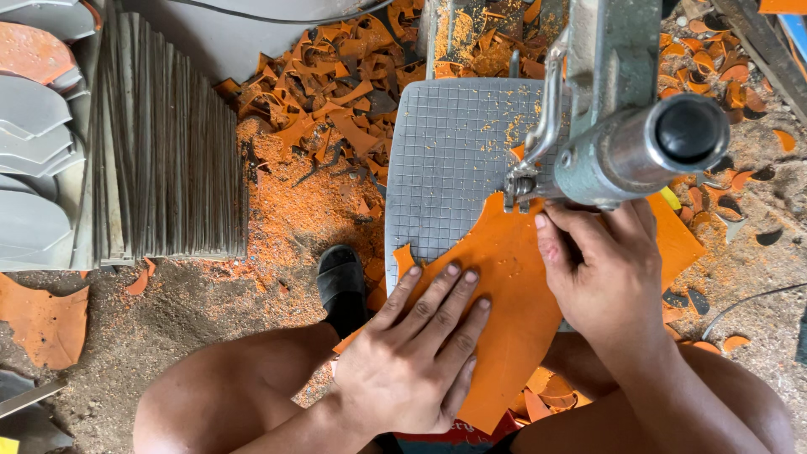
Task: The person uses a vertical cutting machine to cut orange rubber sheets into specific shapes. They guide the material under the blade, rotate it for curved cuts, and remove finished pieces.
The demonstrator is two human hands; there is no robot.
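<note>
An orange rubber sheet [504,277] lies on the grey gridded machine table [445,160], its upper edge under the cutting blade [517,187] of a grey-green saw machine [626,143]. My left hand [416,353] presses flat on the sheet's lower left, fingers spread. My right hand [601,269] rests on the sheet's right part just below the machine arm, fingers curled, thumb beside the blade. Both my bare knees show at the bottom.
Orange scraps and sawdust [328,109] cover the ground beyond the table. A stack of thin grey sheets [168,143] stands at left, with cut grey sole shapes [34,168] at the far left. A black sandal [340,282] sits beneath the table.
</note>
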